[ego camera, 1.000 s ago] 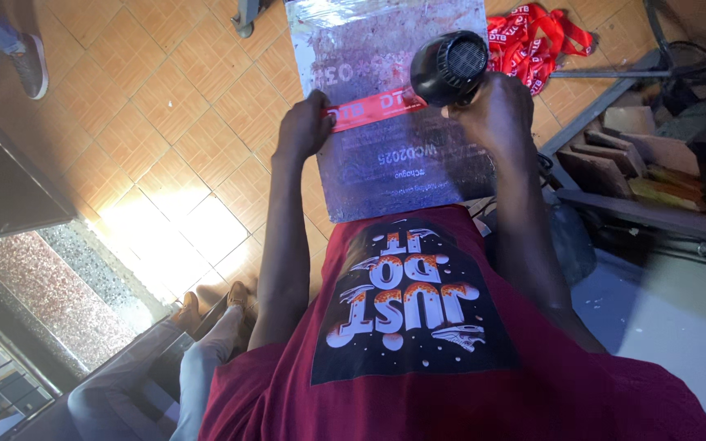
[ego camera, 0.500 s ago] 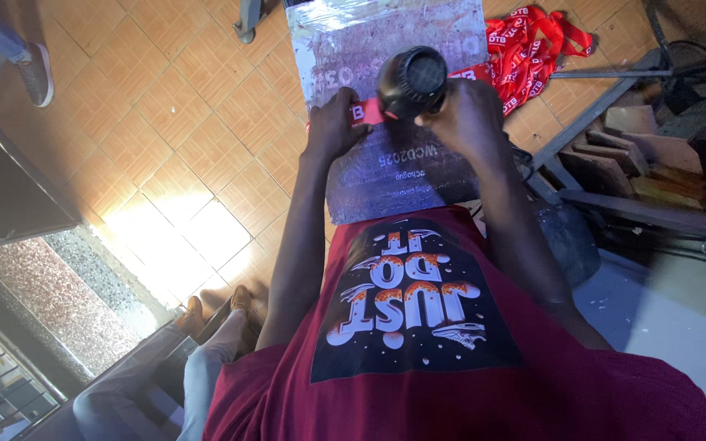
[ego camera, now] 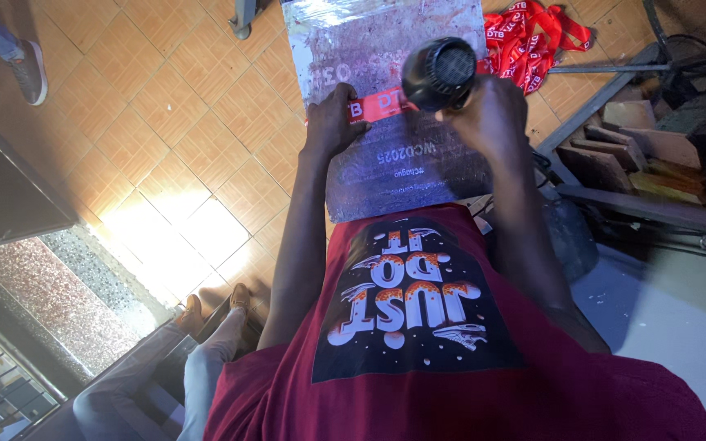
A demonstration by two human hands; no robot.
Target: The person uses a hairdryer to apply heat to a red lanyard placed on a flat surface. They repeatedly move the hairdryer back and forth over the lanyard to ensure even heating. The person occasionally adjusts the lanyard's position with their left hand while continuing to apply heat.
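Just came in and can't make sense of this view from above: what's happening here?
A person in a dark red printed shirt works over a grey printed sheet resting against their front. The left hand presses a red ribbon strip flat across the sheet. The right hand holds a black handheld blower-like tool right above the strip. A pile of similar red ribbons lies on the tiled floor beyond, and wood scraps sit to the right.
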